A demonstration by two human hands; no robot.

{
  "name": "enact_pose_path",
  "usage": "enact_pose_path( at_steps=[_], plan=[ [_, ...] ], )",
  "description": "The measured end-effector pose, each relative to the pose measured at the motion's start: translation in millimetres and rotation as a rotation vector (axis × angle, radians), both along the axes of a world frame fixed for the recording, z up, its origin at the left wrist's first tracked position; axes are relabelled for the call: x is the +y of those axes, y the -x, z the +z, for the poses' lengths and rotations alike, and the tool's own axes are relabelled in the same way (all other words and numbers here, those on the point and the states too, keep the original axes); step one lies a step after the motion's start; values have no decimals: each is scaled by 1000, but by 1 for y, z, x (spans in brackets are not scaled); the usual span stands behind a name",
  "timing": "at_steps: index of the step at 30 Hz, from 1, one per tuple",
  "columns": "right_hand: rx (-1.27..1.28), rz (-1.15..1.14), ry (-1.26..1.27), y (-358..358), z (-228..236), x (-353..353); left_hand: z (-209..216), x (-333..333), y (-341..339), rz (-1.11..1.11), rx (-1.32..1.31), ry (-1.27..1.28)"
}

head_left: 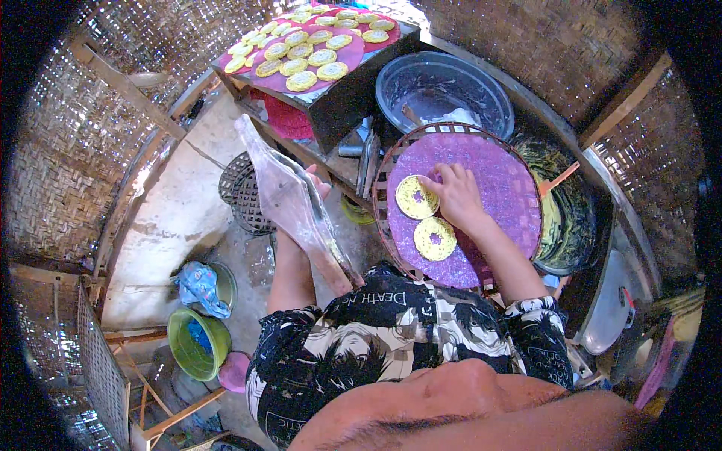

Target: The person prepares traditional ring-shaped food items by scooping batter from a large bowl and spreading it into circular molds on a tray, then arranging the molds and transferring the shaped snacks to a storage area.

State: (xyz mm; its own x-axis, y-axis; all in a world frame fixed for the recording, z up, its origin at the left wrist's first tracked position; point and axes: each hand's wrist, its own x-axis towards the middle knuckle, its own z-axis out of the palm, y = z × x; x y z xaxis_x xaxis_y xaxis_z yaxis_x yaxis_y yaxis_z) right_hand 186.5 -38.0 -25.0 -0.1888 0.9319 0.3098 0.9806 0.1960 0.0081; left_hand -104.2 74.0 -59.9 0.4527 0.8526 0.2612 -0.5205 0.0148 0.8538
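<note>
My left hand is closed around a long, worn wooden press, pale with smears and tapered at both ends. The press leans upright against my front, and much of the hand is hidden behind it. With the fingers of my right hand I pinch the edge of a thin pale ring. Inside that ring lies a round yellow strand cake with a hole in its middle. Just below it a second yellow cake rests on the purple mesh cloth, which covers a round woven tray.
Several yellow cakes lie on red and purple rounds upon a dark box. Behind the tray stands a big grey basin. A tub of yellow dough with an orange handle is at right. Lower left sits a green basin.
</note>
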Motion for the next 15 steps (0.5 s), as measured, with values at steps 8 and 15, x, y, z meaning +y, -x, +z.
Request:
enact_pose_path(
  at_steps=[8,15],
  plan=[
    [182,-87,-135,-6,-8,5,7,-10,-9,211,186,-217],
    [264,-204,-17,-10,-15,9,5,-13,-13,176,-3,27]
  ],
)
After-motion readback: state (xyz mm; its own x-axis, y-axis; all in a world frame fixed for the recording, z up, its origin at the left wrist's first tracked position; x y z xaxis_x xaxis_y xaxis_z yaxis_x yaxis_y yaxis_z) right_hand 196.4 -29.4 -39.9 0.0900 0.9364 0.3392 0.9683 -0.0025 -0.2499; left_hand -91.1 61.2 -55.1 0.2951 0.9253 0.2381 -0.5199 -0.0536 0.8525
